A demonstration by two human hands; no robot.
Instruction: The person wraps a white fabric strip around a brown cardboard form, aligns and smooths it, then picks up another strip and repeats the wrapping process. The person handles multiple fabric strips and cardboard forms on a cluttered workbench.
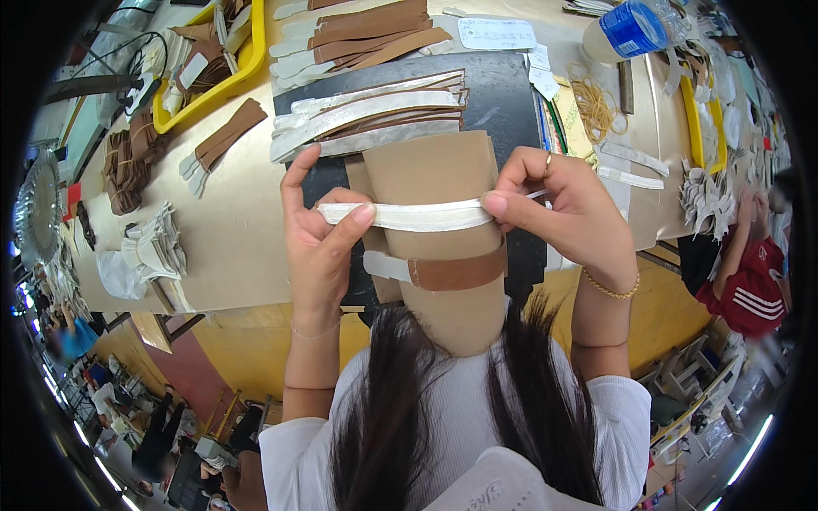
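Pale fabric [504, 487]; hands [320, 238] [575, 206] pinch white strip [430, 216]; yellow tray [257, 38]: brown pieces [213, 72].

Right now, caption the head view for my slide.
Left hand and right hand hold a narrow white strip over a rounded tan form bearing a brown-and-white strap.

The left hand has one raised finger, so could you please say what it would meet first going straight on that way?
The left hand would probably first meet the white-and-brown strips on the dark board, though its height above them is unclear.
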